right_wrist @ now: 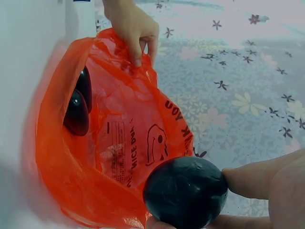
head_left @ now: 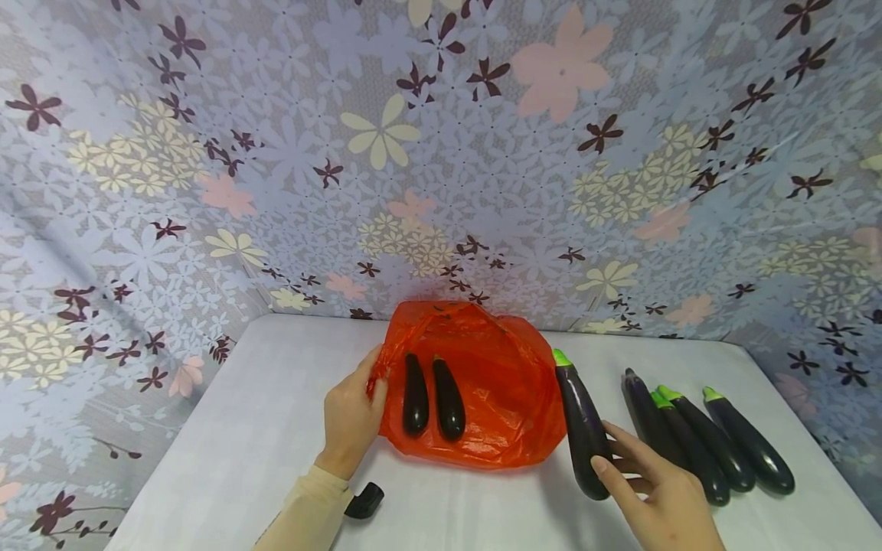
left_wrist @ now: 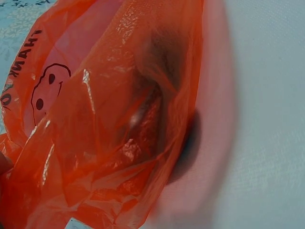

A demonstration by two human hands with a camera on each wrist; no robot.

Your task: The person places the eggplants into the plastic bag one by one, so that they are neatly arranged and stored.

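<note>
Being pinched by the right hand [head_left: 654,482], one long, dark-purple eggplant [head_left: 581,421] is held unbagged, near four similar eggplants [head_left: 751,444] left outside. Beyond, a crinkled red plastic bag [head_left: 499,375] is gripped by the left hand [head_left: 354,413], two eggplants [head_left: 416,398] already inside.

head: bright, soft shadows | left wrist: bag [left_wrist: 102,129] partly blurred | right wrist: backdrop [right_wrist: 281,38] hazy
</note>
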